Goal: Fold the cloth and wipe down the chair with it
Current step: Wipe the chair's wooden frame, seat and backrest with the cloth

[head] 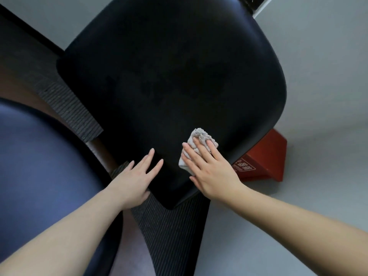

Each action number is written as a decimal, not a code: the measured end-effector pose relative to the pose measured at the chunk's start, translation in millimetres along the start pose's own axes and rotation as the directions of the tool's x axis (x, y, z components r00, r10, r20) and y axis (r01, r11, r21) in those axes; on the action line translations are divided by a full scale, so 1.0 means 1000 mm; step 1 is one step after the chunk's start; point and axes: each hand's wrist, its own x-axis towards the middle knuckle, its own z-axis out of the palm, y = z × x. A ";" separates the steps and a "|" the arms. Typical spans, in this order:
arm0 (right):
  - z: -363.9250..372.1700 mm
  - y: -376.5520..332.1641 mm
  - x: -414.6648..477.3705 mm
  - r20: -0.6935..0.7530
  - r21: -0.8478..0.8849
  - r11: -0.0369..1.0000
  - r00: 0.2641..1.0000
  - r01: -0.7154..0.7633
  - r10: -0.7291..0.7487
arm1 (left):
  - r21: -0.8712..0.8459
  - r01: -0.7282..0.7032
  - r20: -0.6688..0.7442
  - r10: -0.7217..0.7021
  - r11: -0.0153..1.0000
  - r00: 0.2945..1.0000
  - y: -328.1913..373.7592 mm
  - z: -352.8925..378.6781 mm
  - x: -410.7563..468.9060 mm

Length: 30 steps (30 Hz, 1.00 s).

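Observation:
A black chair seat (169, 80) fills the middle of the head view. A small folded whitish cloth (197, 134) lies on the seat near its front right edge. My right hand (211, 170) presses flat on the cloth with straight fingers, covering most of it. My left hand (133, 180) rests flat on the seat's near corner, fingers spread and straight, holding nothing.
A red box with printed characters (264, 156) stands on the grey floor (318, 76) under the seat's right side. A blue-grey cushioned seat (39, 166) lies at the left. Dark ribbed armrest pieces (65, 104) flank the chair's left and near sides.

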 end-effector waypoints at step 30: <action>-0.004 -0.295 0.045 0.207 0.939 0.209 0.934 -0.273 0.291 | 0.146 0.166 -0.054 -0.159 0.975 0.986 -0.080 0.131 -0.226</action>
